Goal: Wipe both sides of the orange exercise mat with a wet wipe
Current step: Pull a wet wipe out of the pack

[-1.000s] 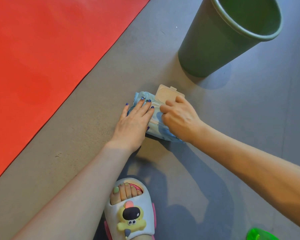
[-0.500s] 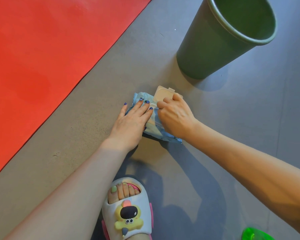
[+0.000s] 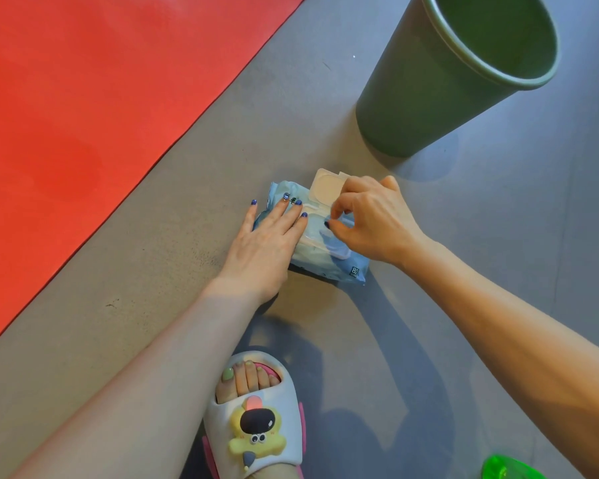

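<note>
Where the grey floor [image 3: 173, 236] meets it on the left, the orange mat [image 3: 83, 108] is seen lying flat, its straight edge running on a slant from the lower left to the top middle. The mat's surface is lit unevenly, redder toward the middle. The floor is shown as a smooth, matt grey sheet, marked with a few dark scuffs near the mat's edge, and dark shadows of the arms are cast across it in the lower middle.

In the middle, a blue wipes pack [image 3: 325, 257] is laid on the floor, well apart from the mat. The left hand [image 3: 267, 243] is pressed flat on the pack's left end, its fingers straight and slightly spread, the nails painted dark blue. The pack's pale lid [image 3: 325, 186] is stood open at the far side. The right hand [image 3: 370, 223] is held over the pack's opening, its thumb and forefinger curled together in a pinch at the opening; what is pinched is too small to be told.

Below the hands, a foot in a white slipper [image 3: 256, 420] with a yellow cartoon figure is planted on the floor.

To the upper right, a green bin [image 3: 429, 98] is stood upright on the floor, just beyond the pack. At the lower right corner, part of a bright green thing [image 3: 509, 470] is cut off by the frame.
</note>
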The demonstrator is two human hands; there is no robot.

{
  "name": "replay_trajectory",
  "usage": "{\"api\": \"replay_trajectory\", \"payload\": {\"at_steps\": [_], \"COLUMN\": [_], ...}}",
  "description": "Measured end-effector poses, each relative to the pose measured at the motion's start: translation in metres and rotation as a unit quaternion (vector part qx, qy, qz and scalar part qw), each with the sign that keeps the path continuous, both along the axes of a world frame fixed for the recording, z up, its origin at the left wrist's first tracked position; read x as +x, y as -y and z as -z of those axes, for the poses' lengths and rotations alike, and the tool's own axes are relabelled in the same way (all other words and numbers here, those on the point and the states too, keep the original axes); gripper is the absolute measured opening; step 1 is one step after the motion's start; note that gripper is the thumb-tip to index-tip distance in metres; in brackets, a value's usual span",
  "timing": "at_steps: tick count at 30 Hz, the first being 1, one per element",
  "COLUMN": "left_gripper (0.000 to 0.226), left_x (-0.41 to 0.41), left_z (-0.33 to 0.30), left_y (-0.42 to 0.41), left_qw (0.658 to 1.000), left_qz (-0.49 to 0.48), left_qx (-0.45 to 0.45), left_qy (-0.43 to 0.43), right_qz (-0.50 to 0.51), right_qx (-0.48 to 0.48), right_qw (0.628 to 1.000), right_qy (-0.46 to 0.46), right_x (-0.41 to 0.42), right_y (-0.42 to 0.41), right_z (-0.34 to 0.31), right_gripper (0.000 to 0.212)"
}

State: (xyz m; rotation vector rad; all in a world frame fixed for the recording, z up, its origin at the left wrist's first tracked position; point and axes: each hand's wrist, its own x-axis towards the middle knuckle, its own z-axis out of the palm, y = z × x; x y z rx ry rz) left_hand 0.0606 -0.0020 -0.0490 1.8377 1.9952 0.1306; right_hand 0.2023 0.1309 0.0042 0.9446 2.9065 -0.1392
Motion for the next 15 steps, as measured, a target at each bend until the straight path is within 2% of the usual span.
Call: {"api": "replay_trajectory", "payload": {"at_steps": [7, 9, 12, 15], "left_gripper": [0.076, 0.078, 0.08, 0.08], "left_x": [0.006, 0.005, 0.004, 0.003], "left_z": [-0.001, -0.001, -0.002, -0.005], "left_y": [0.011, 0.011, 0.01, 0.01], "left_qw": [1.0, 1.0, 0.999, 0.999], "left_qz": [0.007, 0.009, 0.015, 0.023], "left_qx": [-0.019, -0.025, -0.033, -0.036], "left_qy": [0.001, 0.001, -0.003, -0.015], "right_qz": [-0.016, 0.0, 0.069, 0.093], "right_qx": [-0.004, -0.016, -0.081, -0.134], "right_qw": [0.998, 0.999, 0.994, 0.986], "right_qy": [0.055, 0.033, -0.019, -0.037], "right_x": [-0.002, -0.002, -0.005, -0.007], "right_y": [0.011, 0.011, 0.011, 0.012], "right_z": [0.009, 0.009, 0.008, 0.008], "right_gripper": [0.013, 0.013, 0.013, 0.015]}}
